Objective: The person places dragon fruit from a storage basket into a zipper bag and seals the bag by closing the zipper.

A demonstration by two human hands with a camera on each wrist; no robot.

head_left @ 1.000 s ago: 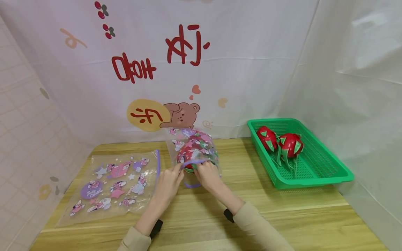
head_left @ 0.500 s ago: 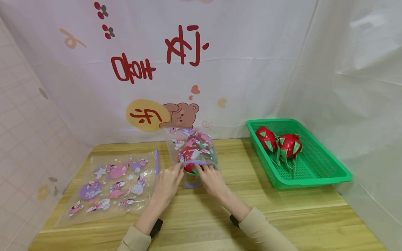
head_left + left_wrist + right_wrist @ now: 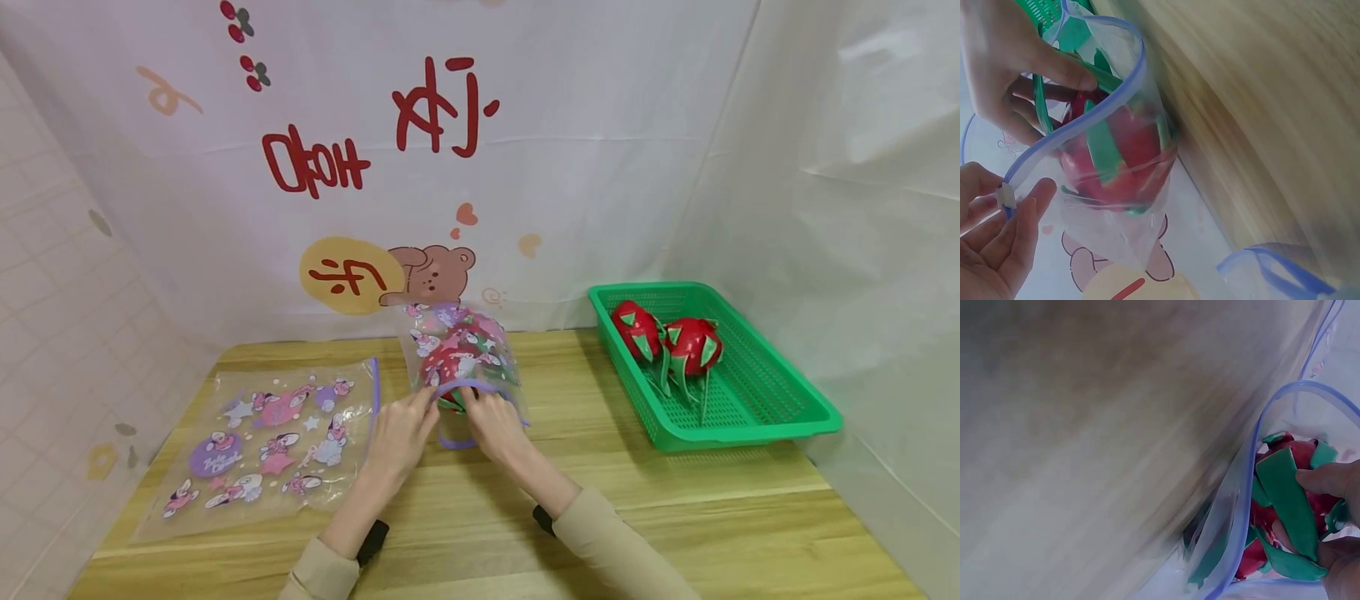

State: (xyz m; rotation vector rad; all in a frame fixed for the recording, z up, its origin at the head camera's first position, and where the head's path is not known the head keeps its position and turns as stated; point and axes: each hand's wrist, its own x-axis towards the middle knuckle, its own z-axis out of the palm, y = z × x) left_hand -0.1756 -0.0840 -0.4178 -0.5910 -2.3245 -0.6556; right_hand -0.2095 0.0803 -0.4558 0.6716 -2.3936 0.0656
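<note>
A clear zip bag [image 3: 420, 342] with purple edging and cartoon prints lies at the table's back, its mouth toward me. Red dragon fruits with green leaves are inside; one dragon fruit [image 3: 1132, 140] sits near the mouth. My left hand [image 3: 401, 433] pinches the bag's rim at the left, where a white slider [image 3: 1005, 195] shows in the left wrist view. Through the mouth reaches my right hand [image 3: 495, 429], its thumb and fingers holding the dragon fruit [image 3: 1300, 453] by a green leaf [image 3: 1288, 500]. The fingertips are partly hidden in the head view.
On the left of the wooden table [image 3: 480, 517] lies a second, flat printed zip bag [image 3: 300, 450]. A green basket [image 3: 750, 433] at the right holds two more dragon fruits [image 3: 693, 346]. A printed white cloth [image 3: 570, 192] hangs behind the table.
My right hand draws back a little toward the right, then moves forward again with its fingers under the bag's rim. The dragon fruit at the mouth shifts slightly inward. My left hand stays nearly still.
</note>
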